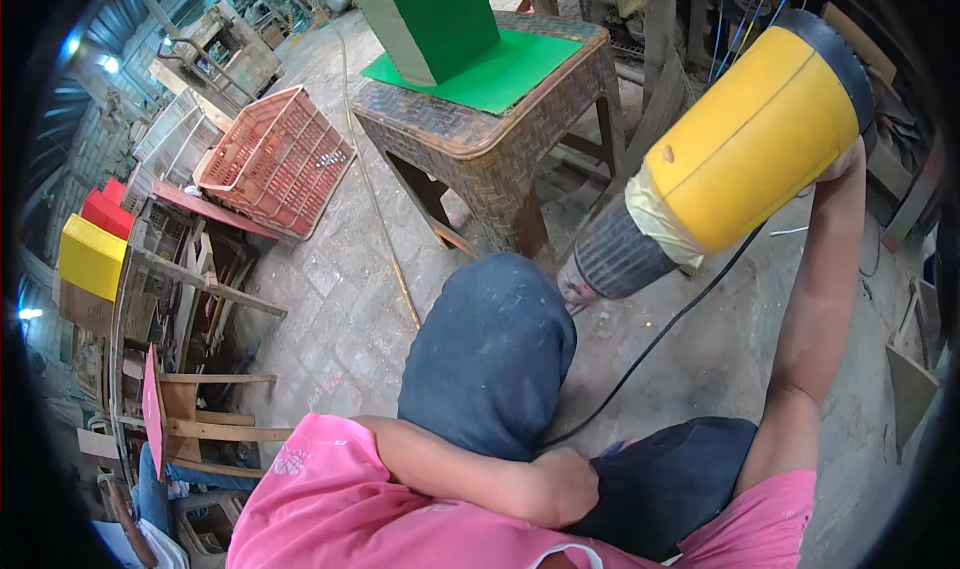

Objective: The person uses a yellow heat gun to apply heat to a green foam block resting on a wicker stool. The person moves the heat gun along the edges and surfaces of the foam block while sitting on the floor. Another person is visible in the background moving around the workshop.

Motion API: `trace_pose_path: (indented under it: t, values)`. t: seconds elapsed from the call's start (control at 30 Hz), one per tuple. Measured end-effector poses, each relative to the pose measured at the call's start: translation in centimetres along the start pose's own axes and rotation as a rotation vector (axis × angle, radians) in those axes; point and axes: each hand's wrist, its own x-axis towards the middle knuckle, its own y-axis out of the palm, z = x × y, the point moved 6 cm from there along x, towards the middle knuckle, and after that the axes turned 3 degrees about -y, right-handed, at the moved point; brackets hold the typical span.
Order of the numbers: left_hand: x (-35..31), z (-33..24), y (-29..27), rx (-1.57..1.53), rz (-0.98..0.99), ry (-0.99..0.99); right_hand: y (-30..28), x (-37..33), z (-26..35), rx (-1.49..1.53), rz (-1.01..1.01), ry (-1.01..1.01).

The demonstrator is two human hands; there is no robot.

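My right hand [848, 165] grips a yellow and black corded heat gun [755, 134], raised at the right with its nozzle pointing down and left. Most of that hand's fingers are hidden behind the tool body. Pale tape wraps the gun between its yellow and ribbed black parts. My left hand [568, 486] is curled into a fist in my lap between my knees; its inside is hidden. In front of me a brown woven-pattern stool [470, 139] bears a flat green sheet [535, 64], with a tall green box-shaped piece [455, 29] standing upright on it.
A black cord [665, 329] runs from the gun toward my lap. Left of the stool lie a thin hose [385, 234] and a red plastic crate [285, 154]. Wooden frames with red and yellow pieces [92, 257] line the left. Another person [140, 539] is at lower left.
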Motion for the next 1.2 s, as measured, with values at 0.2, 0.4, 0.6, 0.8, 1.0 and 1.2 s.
trace_pose_path:
  t: [0.2, 0.4, 0.6, 0.8, 1.0, 1.2]
  values:
    - [-0.3, 0.2, -0.6, -0.114, 0.072, 0.027, 0.6, 0.7, 0.9, -0.018, -0.008, -0.064]
    - [-0.2, 0.2, -0.6, -0.105, 0.055, 0.036, 0.5, 0.1, -0.1, -0.042, -0.003, -0.131]
    - [-0.2, 0.1, -0.7, -0.091, 0.076, 0.026, -1.0, 1.6, -0.1, 0.124, -0.161, 0.019]
    - [-0.3, 0.2, -0.4, -0.095, 0.039, 0.009, -0.4, 4.0, 1.5, 0.032, -0.477, 0.168]
    - [-0.7, 0.2, -1.3, -0.078, -0.005, 0.037, -2.0, 4.0, 0.5, -0.192, -0.63, 0.274]
    - [-0.6, 0.2, -1.4, -0.086, -0.021, 0.039, -1.6, 4.2, 0.2, -0.189, -0.569, 0.321]
